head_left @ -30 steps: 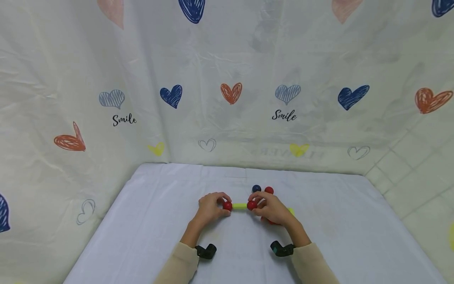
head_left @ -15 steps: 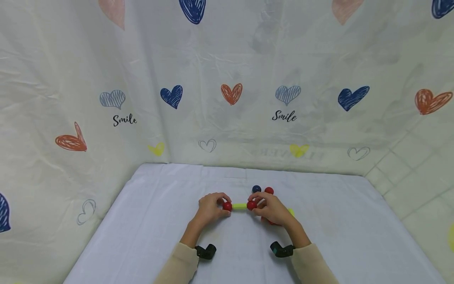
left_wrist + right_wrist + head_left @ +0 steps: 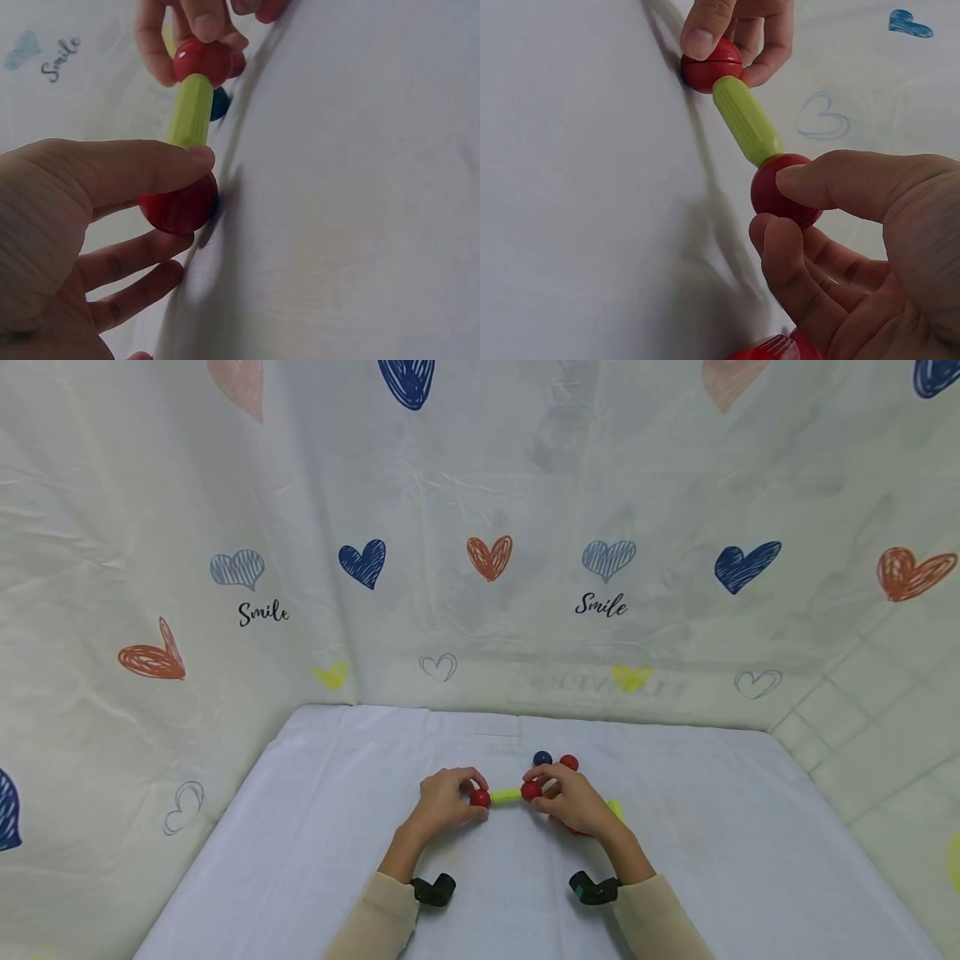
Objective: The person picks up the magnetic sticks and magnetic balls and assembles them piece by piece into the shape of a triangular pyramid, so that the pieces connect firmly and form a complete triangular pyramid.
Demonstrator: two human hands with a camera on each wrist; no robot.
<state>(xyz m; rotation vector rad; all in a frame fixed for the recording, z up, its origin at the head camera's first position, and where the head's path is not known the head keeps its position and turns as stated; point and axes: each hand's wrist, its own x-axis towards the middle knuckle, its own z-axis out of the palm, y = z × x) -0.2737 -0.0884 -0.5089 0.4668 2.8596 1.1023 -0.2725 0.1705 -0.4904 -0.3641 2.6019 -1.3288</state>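
Observation:
A yellow-green rod (image 3: pixel 506 796) joins two red balls, one at each end. My left hand (image 3: pixel 446 802) pinches the left red ball (image 3: pixel 480 797) between thumb and fingers; the left wrist view shows its thumb (image 3: pixel 150 169) lying across the ball. At the other end, my right hand (image 3: pixel 577 797) holds the right red ball (image 3: pixel 531 791) with thumb and fingertips. The rod's ridged sides show in the right wrist view, where the rod (image 3: pixel 746 120) runs between both balls. Other red pieces (image 3: pixel 769 349) lie under my right hand, mostly hidden by it in the head view.
Beyond my right hand, a dark blue ball (image 3: pixel 542 759) and another red ball (image 3: pixel 569 762) sit on the white tablecloth (image 3: pixel 360 752). Part of another yellow-green piece (image 3: pixel 617 808) shows beside the right wrist. A heart-patterned curtain (image 3: pixel 487 635) stands behind the table.
The rod has tilted slightly, its right end shifting a little upward in the head view and its left end slightly downward. Both hands keep their hold on the balls.

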